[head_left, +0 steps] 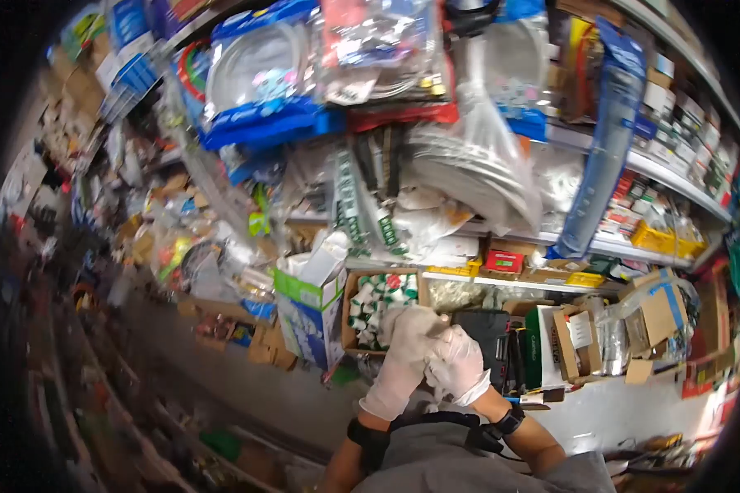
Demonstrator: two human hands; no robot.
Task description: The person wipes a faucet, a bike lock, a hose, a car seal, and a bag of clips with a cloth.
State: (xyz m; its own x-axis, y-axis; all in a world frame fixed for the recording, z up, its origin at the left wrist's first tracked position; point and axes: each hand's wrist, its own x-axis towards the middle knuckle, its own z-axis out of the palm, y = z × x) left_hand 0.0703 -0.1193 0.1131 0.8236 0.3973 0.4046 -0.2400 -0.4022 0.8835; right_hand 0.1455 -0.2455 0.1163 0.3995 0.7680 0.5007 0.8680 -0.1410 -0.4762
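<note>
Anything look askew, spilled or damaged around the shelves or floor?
Mostly general clutter. Toward the right, the cardboard box with blue tape looks askew, slanted with a flap sticking out. The tall green, white and blue box has its top flaps up. I see no clear spill, but the left side is blurred.

Open floor left — bags ahead (shelf behind), boxes right

Pale left glove, pale right glove, black wristband at six o'clock, black watch at five, and a grey top
</note>
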